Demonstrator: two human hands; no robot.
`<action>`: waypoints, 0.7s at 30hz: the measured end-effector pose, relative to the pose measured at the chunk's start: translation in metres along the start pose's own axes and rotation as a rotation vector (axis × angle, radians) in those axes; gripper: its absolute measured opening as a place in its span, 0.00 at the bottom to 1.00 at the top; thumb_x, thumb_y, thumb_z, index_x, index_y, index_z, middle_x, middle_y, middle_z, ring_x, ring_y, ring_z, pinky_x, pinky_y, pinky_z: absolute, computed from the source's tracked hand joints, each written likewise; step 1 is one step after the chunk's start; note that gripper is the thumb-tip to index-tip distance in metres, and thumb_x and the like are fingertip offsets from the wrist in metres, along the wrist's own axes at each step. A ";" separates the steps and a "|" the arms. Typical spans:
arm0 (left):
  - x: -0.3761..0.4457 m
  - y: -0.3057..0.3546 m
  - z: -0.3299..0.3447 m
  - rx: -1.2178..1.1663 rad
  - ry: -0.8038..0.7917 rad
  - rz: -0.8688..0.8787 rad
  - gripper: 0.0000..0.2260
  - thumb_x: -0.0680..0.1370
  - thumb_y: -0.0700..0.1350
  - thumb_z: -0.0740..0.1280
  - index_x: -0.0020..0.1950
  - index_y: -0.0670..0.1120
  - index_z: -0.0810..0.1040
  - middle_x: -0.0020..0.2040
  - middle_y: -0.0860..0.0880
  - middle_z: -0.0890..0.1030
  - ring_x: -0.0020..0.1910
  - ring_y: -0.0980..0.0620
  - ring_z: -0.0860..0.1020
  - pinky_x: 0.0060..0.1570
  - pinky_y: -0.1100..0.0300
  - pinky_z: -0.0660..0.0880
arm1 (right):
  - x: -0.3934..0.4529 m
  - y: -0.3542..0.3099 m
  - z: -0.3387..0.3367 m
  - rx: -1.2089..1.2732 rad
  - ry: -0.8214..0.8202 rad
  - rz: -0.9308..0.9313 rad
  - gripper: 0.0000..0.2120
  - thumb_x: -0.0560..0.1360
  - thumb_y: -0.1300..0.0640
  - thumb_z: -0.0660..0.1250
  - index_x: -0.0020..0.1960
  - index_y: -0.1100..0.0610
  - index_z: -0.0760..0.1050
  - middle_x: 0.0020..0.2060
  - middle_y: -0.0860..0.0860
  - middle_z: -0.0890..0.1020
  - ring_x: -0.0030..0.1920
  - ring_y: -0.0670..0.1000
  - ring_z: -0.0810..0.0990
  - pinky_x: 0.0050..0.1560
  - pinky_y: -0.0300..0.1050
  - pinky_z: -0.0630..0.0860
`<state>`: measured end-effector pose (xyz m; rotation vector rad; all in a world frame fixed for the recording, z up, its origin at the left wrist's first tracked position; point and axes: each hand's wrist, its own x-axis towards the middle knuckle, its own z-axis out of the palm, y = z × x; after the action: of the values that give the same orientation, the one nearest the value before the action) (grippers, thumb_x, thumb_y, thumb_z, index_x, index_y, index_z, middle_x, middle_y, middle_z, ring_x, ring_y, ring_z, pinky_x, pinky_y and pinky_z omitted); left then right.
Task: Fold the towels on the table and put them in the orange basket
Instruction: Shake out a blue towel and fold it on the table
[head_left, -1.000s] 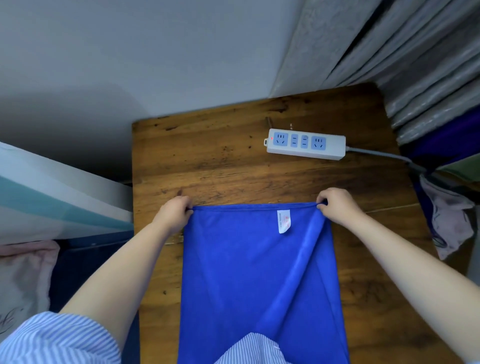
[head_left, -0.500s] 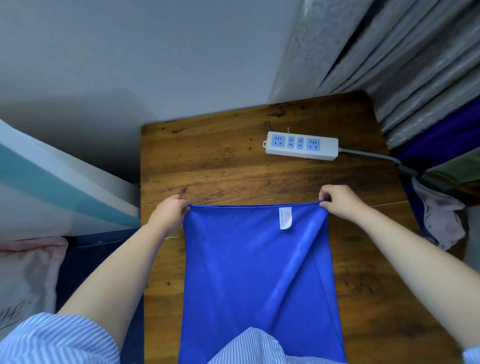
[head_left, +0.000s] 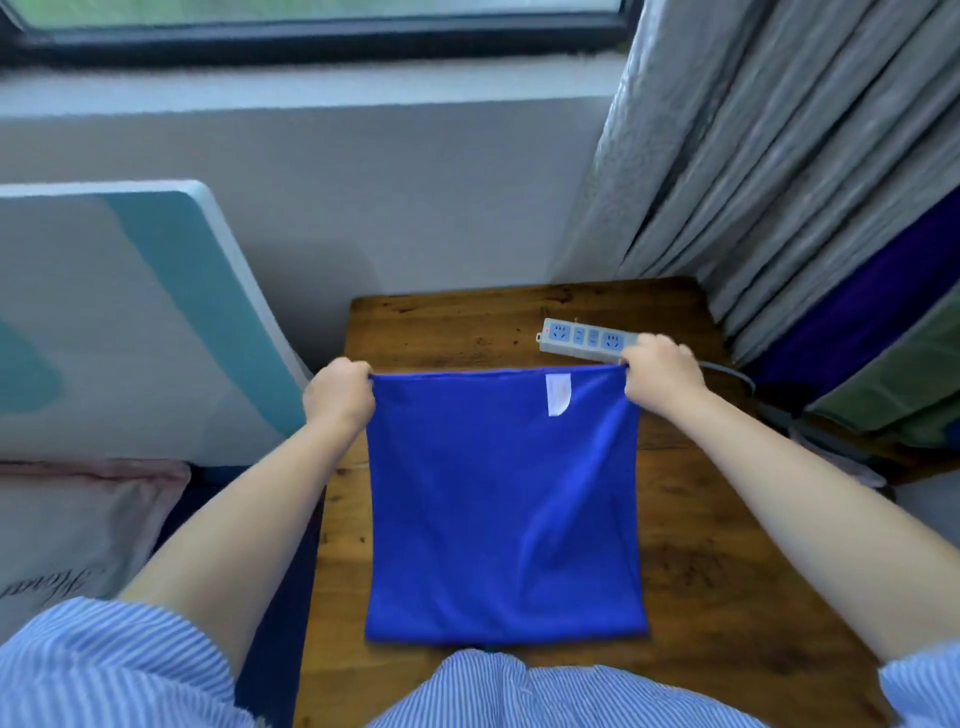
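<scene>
A blue towel (head_left: 498, 499) with a small white label near its top edge hangs stretched over the wooden table (head_left: 691, 561). My left hand (head_left: 340, 395) grips its top left corner and my right hand (head_left: 660, 374) grips its top right corner, both fists curled round the fabric. The towel's lower edge is near the table's front, in front of my striped shirt. No orange basket is in view.
A white power strip (head_left: 579, 339) with its grey cable lies at the table's back right, partly behind my right hand. Grey curtains (head_left: 779, 156) hang on the right, above dark cloths. A white and teal board (head_left: 130, 312) leans at the left, with a pink pillow (head_left: 67, 519) below it.
Both hands have raised the towel's top edge up and away from me, so its bottom edge now shows. The view has tilted up, revealing the window sill.
</scene>
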<state>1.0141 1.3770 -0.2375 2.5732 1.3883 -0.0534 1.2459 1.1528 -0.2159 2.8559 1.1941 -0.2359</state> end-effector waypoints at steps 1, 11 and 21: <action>-0.001 -0.001 -0.015 -0.133 0.047 -0.056 0.13 0.79 0.40 0.57 0.57 0.42 0.79 0.58 0.40 0.77 0.57 0.39 0.75 0.52 0.52 0.73 | -0.004 -0.001 -0.010 0.006 0.201 -0.019 0.13 0.71 0.66 0.57 0.48 0.65 0.78 0.46 0.61 0.79 0.49 0.63 0.77 0.47 0.51 0.73; -0.048 -0.007 -0.101 -0.535 0.494 -0.066 0.12 0.79 0.37 0.56 0.57 0.35 0.75 0.57 0.33 0.74 0.58 0.38 0.71 0.56 0.52 0.66 | -0.050 -0.019 -0.086 0.036 0.884 -0.125 0.05 0.60 0.68 0.62 0.33 0.62 0.76 0.30 0.58 0.78 0.32 0.59 0.78 0.41 0.46 0.63; -0.065 0.001 -0.130 -0.397 0.527 -0.016 0.12 0.80 0.37 0.54 0.58 0.35 0.72 0.58 0.34 0.73 0.59 0.37 0.70 0.55 0.48 0.68 | -0.070 -0.022 -0.118 0.305 0.655 -0.005 0.15 0.73 0.67 0.55 0.50 0.65 0.80 0.47 0.63 0.81 0.52 0.63 0.76 0.47 0.50 0.72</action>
<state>0.9696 1.3496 -0.1020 2.3183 1.3931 0.8620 1.1968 1.1302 -0.0878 3.3204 1.3356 0.6232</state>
